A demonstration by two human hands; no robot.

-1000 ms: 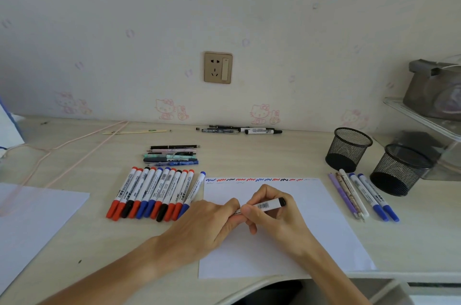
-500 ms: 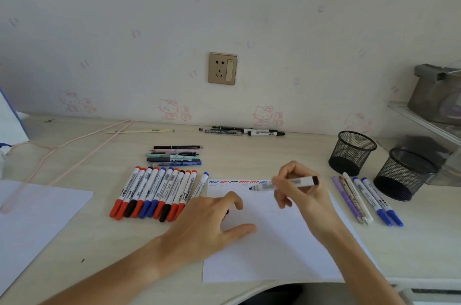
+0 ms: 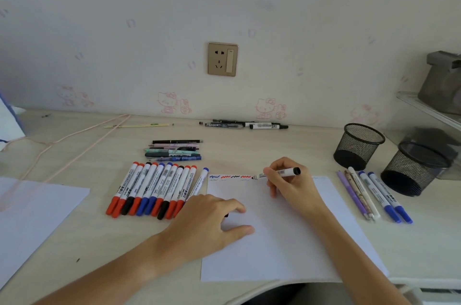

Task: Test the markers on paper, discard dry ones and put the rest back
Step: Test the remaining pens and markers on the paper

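A white sheet of paper (image 3: 274,242) lies in front of me, with blue, red and black squiggles along its top edge. My right hand (image 3: 291,184) grips an uncapped white marker with a black end (image 3: 287,171). Its tip touches the paper's top edge just right of the last red squiggle. My left hand (image 3: 207,219) rests on the left part of the sheet with the thumb spread. A small black piece, seemingly the marker's cap, shows under its curled fingers. A row of several capped red, black and blue markers (image 3: 154,189) lies left of the paper.
Two black mesh cups (image 3: 359,146) (image 3: 416,169) stand at the right, with several pens and blue markers (image 3: 374,194) lying before them. More pens (image 3: 174,151) lie behind the marker row and others (image 3: 249,125) by the wall. Another sheet (image 3: 32,212) and a pink cord (image 3: 74,140) are at the left.
The hands pulled apart, uncapping the marker. My right hand carried it up to the paper's top edge, and its tip now meets the sheet. My left hand settled on the paper.
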